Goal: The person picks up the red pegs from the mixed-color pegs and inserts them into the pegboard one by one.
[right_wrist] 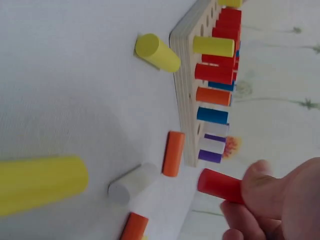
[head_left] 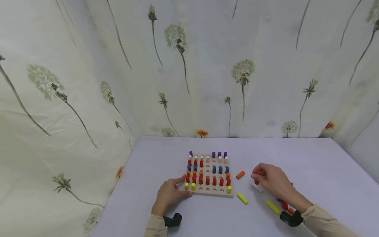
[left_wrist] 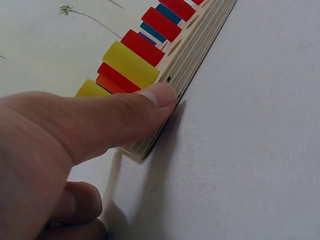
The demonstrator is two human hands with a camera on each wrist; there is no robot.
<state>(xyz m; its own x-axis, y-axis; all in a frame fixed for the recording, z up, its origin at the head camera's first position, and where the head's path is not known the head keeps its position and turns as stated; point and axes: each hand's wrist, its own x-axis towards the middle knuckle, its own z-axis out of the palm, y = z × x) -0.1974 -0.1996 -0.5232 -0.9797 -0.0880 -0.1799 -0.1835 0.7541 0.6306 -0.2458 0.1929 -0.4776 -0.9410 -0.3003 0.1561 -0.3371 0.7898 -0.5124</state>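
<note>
A wooden pegboard [head_left: 211,194] lies on the table with rows of purple, white, red, blue, orange and yellow pegs standing in it; several holes show bare. At its front left corner my left hand [head_left: 168,195] holds the board, the thumb [left_wrist: 145,107] against the layered front edge and other fingers at the left side. Right of the board, my right hand [head_left: 273,181] pinches a red peg [right_wrist: 220,186] between thumb and fingers, above the table. Just below that hand lies a white peg [right_wrist: 134,183].
Between board and right hand lie an orange peg [head_left: 240,175] and a yellow peg [head_left: 242,198]. Another yellow peg [head_left: 273,207] and a red peg [head_left: 285,205] lie near the right wrist, which partly hides further pegs. A flowered curtain [head_left: 207,65] hangs behind the table.
</note>
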